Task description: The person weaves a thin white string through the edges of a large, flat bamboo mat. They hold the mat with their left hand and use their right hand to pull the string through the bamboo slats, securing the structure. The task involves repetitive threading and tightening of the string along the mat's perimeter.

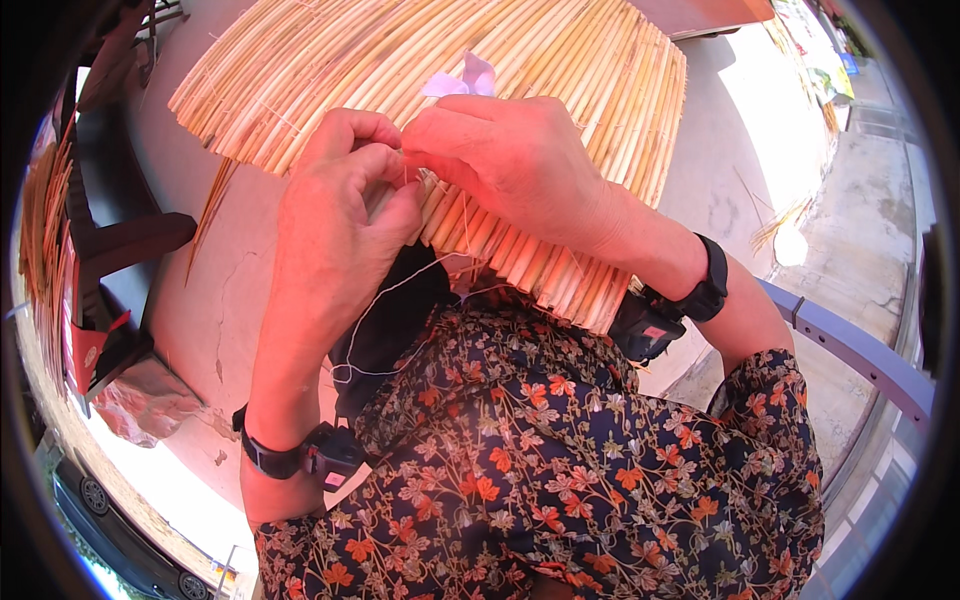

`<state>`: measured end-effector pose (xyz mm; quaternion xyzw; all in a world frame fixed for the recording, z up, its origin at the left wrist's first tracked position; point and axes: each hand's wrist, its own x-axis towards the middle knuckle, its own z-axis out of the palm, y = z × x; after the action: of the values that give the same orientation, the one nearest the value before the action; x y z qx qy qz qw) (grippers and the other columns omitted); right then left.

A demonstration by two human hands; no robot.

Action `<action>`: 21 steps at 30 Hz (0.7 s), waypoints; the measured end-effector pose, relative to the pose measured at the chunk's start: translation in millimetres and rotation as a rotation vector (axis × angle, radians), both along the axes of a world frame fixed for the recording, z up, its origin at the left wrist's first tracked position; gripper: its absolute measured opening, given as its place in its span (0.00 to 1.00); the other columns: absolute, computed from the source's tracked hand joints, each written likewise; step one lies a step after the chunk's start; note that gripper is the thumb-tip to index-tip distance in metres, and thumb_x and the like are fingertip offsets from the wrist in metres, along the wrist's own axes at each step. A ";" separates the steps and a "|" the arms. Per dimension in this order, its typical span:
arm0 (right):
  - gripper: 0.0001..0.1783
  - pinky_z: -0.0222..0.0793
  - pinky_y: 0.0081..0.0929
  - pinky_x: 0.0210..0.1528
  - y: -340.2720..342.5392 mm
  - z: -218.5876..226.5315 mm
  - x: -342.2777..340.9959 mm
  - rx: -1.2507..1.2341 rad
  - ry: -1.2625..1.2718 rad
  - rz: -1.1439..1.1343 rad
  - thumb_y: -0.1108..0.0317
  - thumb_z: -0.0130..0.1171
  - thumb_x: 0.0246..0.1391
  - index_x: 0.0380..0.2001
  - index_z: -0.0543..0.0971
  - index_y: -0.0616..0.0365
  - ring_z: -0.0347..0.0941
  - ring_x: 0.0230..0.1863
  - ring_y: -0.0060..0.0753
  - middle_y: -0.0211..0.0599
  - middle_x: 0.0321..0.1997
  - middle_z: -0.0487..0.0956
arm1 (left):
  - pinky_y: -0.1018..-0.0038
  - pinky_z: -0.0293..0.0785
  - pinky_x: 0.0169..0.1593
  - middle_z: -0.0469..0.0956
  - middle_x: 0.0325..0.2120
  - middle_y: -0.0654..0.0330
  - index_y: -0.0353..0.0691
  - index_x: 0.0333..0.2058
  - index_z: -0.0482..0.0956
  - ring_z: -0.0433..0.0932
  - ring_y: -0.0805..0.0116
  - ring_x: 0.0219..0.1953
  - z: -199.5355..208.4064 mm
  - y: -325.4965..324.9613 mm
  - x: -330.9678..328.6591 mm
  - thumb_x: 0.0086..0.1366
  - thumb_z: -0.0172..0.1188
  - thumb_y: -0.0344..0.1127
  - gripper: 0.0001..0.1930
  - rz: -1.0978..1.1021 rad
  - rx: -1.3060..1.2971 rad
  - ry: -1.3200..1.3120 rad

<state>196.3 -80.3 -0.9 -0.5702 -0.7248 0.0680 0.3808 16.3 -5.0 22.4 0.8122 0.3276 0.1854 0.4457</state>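
Observation:
A mat of pale yellow stalks [590, 75], tied side by side with thin thread, reaches from my lap away to the far side. At its near left edge my left hand [340, 205] is closed in a pinch on a thin white string [378, 297]. Touching it fingertip to fingertip, my right hand [520, 165] is bent over the stalks and also pinches the string. The fingers hide most of what lies between them. A loop of string hangs down toward my lap. Just beyond my right knuckles a pale purple, petal-shaped piece [465, 78] rests on the mat.
On the left is a dark piece of furniture [130, 245] with loose stalks [45, 215] beside it. A reddish stone [150, 400] lies below. A grey metal bar [860, 350] curves at the right. Stray stalks [785, 222] lie on the right floor.

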 end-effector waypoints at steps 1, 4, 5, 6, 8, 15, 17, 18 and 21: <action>0.03 0.73 0.38 0.28 -1.3 -3.2 0.3 -0.050 0.025 -0.026 0.64 0.60 0.61 0.35 0.79 0.48 0.80 0.30 0.45 0.34 0.27 0.80 | 0.69 0.75 0.49 0.76 0.44 0.55 0.27 0.33 0.82 0.79 0.60 0.44 -0.9 0.0 -0.1 0.60 0.65 0.26 0.06 0.000 -0.004 -0.005; 0.05 0.74 0.42 0.29 -6.6 -6.9 2.5 -0.162 0.076 -0.075 0.62 0.61 0.60 0.33 0.79 0.49 0.80 0.29 0.49 0.37 0.26 0.80 | 0.73 0.73 0.44 0.74 0.45 0.57 0.28 0.32 0.81 0.77 0.67 0.40 -2.9 0.9 -1.8 0.61 0.64 0.25 0.04 -0.009 -0.030 -0.004; 0.06 0.74 0.43 0.29 -9.0 -3.7 2.9 -0.176 0.075 -0.073 0.61 0.61 0.60 0.33 0.79 0.49 0.80 0.29 0.51 0.39 0.25 0.80 | 0.77 0.72 0.39 0.72 0.46 0.60 0.28 0.32 0.81 0.75 0.75 0.35 -2.2 1.7 -2.9 0.63 0.64 0.24 0.03 -0.020 -0.046 0.003; 0.06 0.74 0.44 0.30 -11.3 -1.0 3.7 -0.189 0.072 -0.072 0.61 0.61 0.60 0.32 0.79 0.50 0.80 0.29 0.52 0.40 0.25 0.80 | 0.80 0.71 0.37 0.71 0.46 0.61 0.28 0.32 0.81 0.74 0.79 0.33 -1.9 1.9 -3.3 0.64 0.63 0.23 0.03 -0.022 -0.058 0.004; 0.07 0.74 0.43 0.30 -14.2 1.4 5.6 -0.233 0.061 -0.058 0.61 0.61 0.59 0.31 0.79 0.51 0.80 0.29 0.52 0.40 0.24 0.80 | 0.82 0.70 0.35 0.71 0.46 0.62 0.28 0.32 0.80 0.73 0.83 0.31 -1.8 1.9 -4.0 0.65 0.63 0.23 0.03 -0.016 -0.077 0.000; 0.03 0.74 0.39 0.27 -22.4 -2.2 2.6 -0.127 0.146 -0.080 0.65 0.63 0.56 0.33 0.81 0.50 0.79 0.27 0.46 0.35 0.24 0.79 | 0.73 0.75 0.43 0.76 0.44 0.57 0.26 0.33 0.81 0.80 0.67 0.39 1.0 1.4 -2.6 0.63 0.64 0.26 0.06 0.015 -0.059 -0.033; 0.05 0.74 0.35 0.25 -28.7 -1.2 6.8 -0.049 -0.033 -0.008 0.65 0.64 0.53 0.35 0.82 0.48 0.79 0.27 0.40 0.30 0.25 0.78 | 0.73 0.75 0.44 0.76 0.44 0.58 0.26 0.33 0.82 0.79 0.67 0.40 3.0 2.7 -1.8 0.63 0.64 0.26 0.06 0.011 -0.071 -0.028; 0.07 0.73 0.33 0.24 -31.5 -1.0 8.8 -0.008 -0.124 0.028 0.66 0.64 0.52 0.36 0.83 0.47 0.80 0.26 0.37 0.28 0.26 0.78 | 0.73 0.75 0.44 0.76 0.44 0.58 0.26 0.33 0.82 0.79 0.67 0.40 3.4 2.7 -1.3 0.63 0.64 0.26 0.06 0.009 -0.076 -0.027; 0.12 0.73 0.29 0.23 -32.3 -4.6 12.0 0.012 -0.176 0.034 0.65 0.65 0.51 0.40 0.84 0.44 0.80 0.26 0.32 0.24 0.27 0.77 | 0.73 0.75 0.46 0.76 0.44 0.58 0.26 0.34 0.82 0.79 0.67 0.42 0.3 5.0 -3.5 0.63 0.64 0.26 0.06 -0.012 -0.053 -0.053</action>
<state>208.3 -112.6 -5.4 -0.5593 -0.7654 0.0197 0.3177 12.8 -0.1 22.6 0.7968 0.3156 0.1954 0.4768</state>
